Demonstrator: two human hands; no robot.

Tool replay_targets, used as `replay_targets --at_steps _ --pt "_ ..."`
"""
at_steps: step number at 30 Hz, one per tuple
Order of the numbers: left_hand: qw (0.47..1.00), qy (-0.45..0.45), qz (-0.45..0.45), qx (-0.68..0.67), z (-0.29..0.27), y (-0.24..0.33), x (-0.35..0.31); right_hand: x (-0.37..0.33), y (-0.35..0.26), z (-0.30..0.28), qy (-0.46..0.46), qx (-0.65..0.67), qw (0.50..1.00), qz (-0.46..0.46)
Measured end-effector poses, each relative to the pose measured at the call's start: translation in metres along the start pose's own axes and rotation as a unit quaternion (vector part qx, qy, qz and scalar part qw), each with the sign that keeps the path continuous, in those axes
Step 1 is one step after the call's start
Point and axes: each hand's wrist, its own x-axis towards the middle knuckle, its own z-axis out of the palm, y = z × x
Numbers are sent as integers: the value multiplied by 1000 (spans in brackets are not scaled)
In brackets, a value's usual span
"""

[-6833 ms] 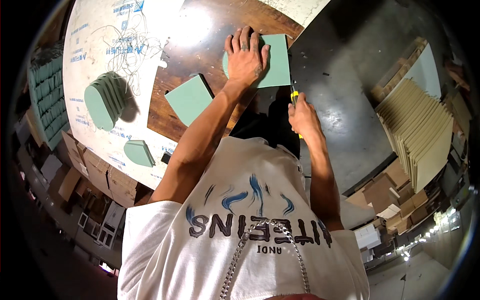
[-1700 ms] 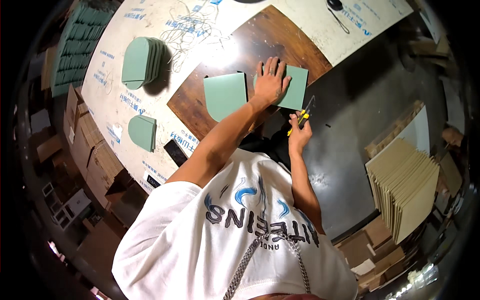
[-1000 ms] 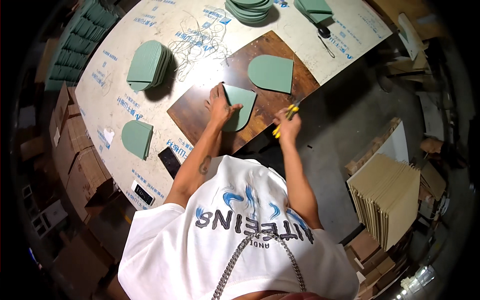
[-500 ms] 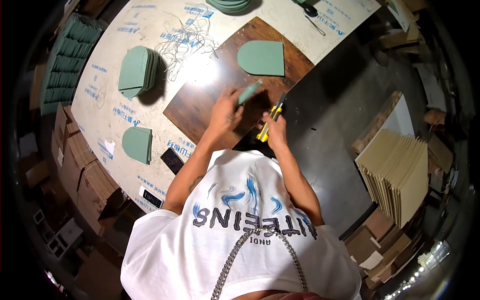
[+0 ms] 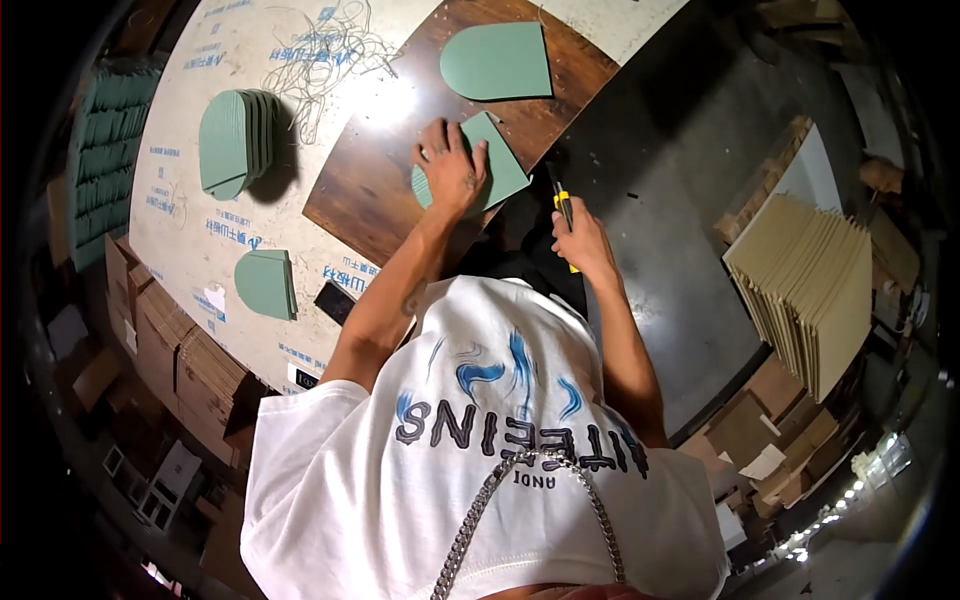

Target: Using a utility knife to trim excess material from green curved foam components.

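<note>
Under my left hand (image 5: pixel 450 172) lies a green board (image 5: pixel 497 150) with one rounded end, flat on the brown wooden panel (image 5: pixel 350 190). The fingers are spread over it, pressing from above. My right hand (image 5: pixel 585 243) is wrapped round a yellow and black utility knife (image 5: pixel 563 203), its blade end pointing away from me beside the board's right corner. The knife is clear of the board, past the table's edge. Farther off on the panel lies a second green rounded board (image 5: pixel 500 62).
To the left stand a stack of green boards (image 5: pixel 228 145) and a smaller pile (image 5: pixel 263 284). Loose string (image 5: pixel 330 60) is tangled at the back. A phone (image 5: pixel 334 301) lies near my left forearm. Beige sheets (image 5: pixel 800 290) lean on the right, beyond the dark floor (image 5: pixel 660 220).
The green piece held up in my left hand now lies flat on the panel, with that hand spread on it. My right hand has shifted right with the knife. The view has shifted.
</note>
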Motion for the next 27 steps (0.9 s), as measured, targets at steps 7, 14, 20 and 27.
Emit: replay_targets --at_steps 7,14,20,27 --pt "990 -80 119 -6 4 3 -12 -3 -26 -9 -90 -121 988 29" --pt "991 -79 106 18 4 4 -10 -11 -72 -14 -192 -92 966 146" --pt "991 -84 106 18 6 2 -10 -12 -36 7 -162 -167 969 87" --pt "989 -94 111 20 5 5 -8 -7 -26 23 -112 -216 969 45"
